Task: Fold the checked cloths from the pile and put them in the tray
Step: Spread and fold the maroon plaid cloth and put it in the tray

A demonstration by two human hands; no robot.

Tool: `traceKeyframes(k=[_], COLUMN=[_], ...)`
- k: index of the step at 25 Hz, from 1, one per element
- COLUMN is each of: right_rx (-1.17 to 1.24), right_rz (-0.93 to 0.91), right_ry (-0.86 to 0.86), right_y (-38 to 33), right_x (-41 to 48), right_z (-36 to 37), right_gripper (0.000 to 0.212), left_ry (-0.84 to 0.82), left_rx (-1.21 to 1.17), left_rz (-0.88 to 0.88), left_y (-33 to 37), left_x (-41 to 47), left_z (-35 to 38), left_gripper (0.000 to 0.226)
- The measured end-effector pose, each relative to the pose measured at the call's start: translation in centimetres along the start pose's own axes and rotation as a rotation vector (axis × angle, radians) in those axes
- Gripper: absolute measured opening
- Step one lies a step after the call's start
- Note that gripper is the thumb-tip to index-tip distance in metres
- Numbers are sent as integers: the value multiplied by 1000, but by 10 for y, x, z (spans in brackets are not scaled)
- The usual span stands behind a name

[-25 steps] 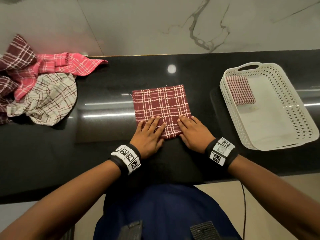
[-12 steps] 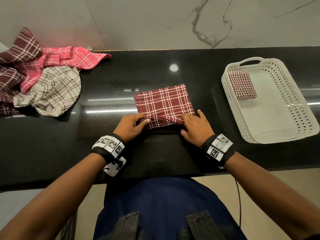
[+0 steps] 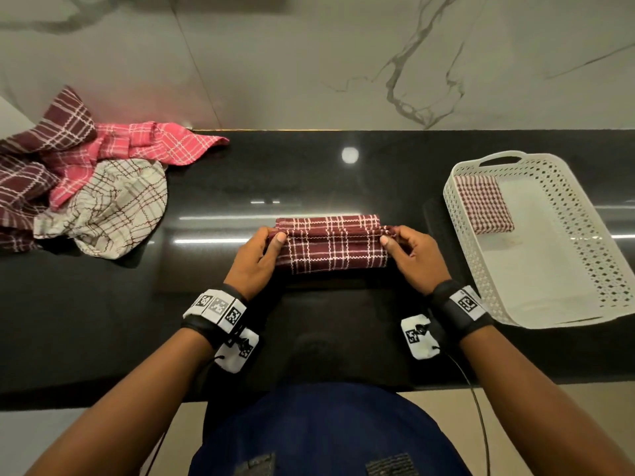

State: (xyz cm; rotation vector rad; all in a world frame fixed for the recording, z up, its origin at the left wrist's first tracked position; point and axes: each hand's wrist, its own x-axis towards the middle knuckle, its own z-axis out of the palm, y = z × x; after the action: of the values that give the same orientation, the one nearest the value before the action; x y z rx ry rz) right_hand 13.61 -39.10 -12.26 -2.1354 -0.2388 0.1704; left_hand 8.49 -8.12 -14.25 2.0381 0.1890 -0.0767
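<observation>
Maroon cloth (image 3: pixel 331 250) in the middle, crossed with white checks, sitting on a glossy black counter (image 3: pixel 103 321). Over in the pile: a pink cloth (image 3: pixel 161 146) with white checks, a cream cloth (image 3: pixel 117 207) lined in dark red, more maroon plaid (image 3: pixel 58 128). White perforated tray (image 3: pixel 601 235), and in it a folded cloth (image 3: pixel 482 209) of fine red-and-white check. Grey-veined pale marble wall (image 3: pixel 343 63) behind.

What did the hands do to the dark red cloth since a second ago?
The left hand and right hand stopped pressing flat, pinched the near edge of the maroon checked cloth and carried it away from the person, folding the square into a narrow strip. The pile of cloths, white tray and the folded cloth inside it stayed put.
</observation>
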Motion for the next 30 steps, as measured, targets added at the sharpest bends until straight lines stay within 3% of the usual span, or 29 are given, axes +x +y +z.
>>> traceKeyframes(k=[4,12,17,19,21,23,24,26,28,30], right_rx=[-90,-308,-369,-510,-620,-612,-625,-723,-806,-813], right_rz=[173,260,334,216,-99,-280,-249,-113,-64,-34], right_ry=[-78,-77,-18,105,144,-110,-294,-542,-603,-585], right_y=[11,23,14,3,-9,-21,-24,-20,-8,3], right_x=[35,56,56,47,39,37,38,40,42,41], right_z=[13,23,25,27,41,64,76,90,90,80], right_gripper=[35,35,33,39,51,60,65,76,86,97], left_ry=[35,74,83,201,297,99,-50,-250,-303,-297], left_rx=[205,402,660,646,568,626,704,852,944,942], left_rz=[-129,-219,-265,-176,133,372,377,197,40,-11], left_y=[-1,1,10,15,24,31,30,17,-1,-11], left_x=[41,68,58,47,36,26,23,21,22,22], left_z=[15,29,24,18,24,43,53,63,59,55], left_gripper=[28,25,35,43,47,51,56,68,79,84])
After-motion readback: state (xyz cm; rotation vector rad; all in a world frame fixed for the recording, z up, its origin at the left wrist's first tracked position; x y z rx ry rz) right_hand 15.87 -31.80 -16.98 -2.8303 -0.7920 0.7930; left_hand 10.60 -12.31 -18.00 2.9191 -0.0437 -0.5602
